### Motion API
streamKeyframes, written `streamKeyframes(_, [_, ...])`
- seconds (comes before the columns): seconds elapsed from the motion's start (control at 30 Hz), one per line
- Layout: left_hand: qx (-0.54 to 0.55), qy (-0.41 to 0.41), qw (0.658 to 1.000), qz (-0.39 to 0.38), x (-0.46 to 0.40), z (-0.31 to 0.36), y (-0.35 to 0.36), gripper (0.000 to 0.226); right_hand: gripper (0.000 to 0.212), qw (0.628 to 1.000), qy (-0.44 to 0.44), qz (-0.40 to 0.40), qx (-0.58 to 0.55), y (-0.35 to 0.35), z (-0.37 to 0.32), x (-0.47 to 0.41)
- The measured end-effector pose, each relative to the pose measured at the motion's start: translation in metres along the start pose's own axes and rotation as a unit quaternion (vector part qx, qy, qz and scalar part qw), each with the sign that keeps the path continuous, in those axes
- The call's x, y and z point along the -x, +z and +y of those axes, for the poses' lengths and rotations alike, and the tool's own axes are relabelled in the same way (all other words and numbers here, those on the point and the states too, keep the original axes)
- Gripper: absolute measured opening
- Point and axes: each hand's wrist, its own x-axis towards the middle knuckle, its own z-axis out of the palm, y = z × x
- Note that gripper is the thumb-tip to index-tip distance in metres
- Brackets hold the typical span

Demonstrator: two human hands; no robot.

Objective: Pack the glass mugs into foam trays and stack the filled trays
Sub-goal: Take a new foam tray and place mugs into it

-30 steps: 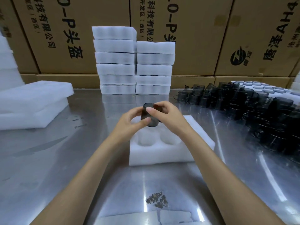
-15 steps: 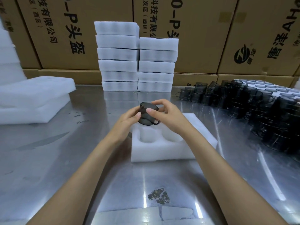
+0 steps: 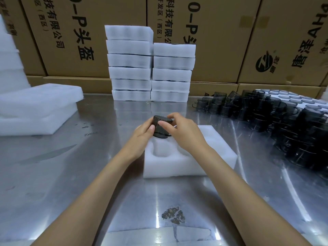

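We grip a smoky glass mug (image 3: 160, 127) with left hand (image 3: 144, 133) and right hand (image 3: 182, 132), above the soft foam tray's (image 3: 177, 166) round pockets; bare steel table (image 3: 71, 174) around.

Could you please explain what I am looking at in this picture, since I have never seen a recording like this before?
No machine here: a person wears a camera on the head, looking forward and down at both bare hands. The left hand and right hand together hold a dark glass mug just above a white foam tray with round pockets, on a steel table. Behind stand two stacks of foam trays; loose foam lies to the left. More dark mugs crowd the right. Cardboard boxes line the back.
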Motion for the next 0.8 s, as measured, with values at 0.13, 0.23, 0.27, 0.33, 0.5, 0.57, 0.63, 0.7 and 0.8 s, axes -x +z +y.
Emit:
streamKeyframes(0.13, [-0.005,0.0,1.0,0.007,0.001,0.004,0.001,0.043,0.05,0.998,-0.028,0.02,0.057,0.003,-0.001,0.002])
streamKeyframes(0.23, [-0.019,0.004,1.0,0.0,0.001,0.004,0.001,0.041,0.048,0.998,-0.027,0.016,0.048,0.003,-0.001,0.003])
streamKeyframes(0.27, [-0.027,0.005,1.0,0.0,0.001,0.004,0.001,0.039,0.048,0.998,-0.029,0.017,0.051,0.003,-0.001,0.004])
streamKeyframes(0.33, [-0.043,-0.001,0.999,0.01,0.001,0.004,0.001,0.038,0.048,0.998,-0.033,0.019,0.058,0.003,-0.001,0.005])
streamKeyframes(0.5, [-0.125,0.013,0.99,0.064,0.004,0.007,-0.001,0.046,0.048,0.998,-0.044,-0.006,0.039,0.002,0.0,0.007])
streamKeyframes(0.57, [-0.163,0.049,0.983,0.073,0.007,0.009,-0.003,0.043,0.046,0.999,-0.038,-0.018,-0.017,0.0,-0.001,0.008])
streamKeyframes(0.63, [-0.191,0.078,0.975,0.079,0.011,0.011,-0.005,0.044,0.046,0.995,-0.02,0.007,-0.098,-0.005,0.0,0.009])
streamKeyframes(0.7, [-0.218,0.099,0.968,0.076,0.015,0.013,-0.007,0.049,0.045,0.987,-0.014,0.049,-0.154,-0.01,0.001,0.009])
streamKeyframes(0.8, [-0.246,0.107,0.962,0.057,0.018,0.015,-0.009,0.052,0.044,0.99,-0.044,0.03,-0.134,-0.013,0.002,0.012])
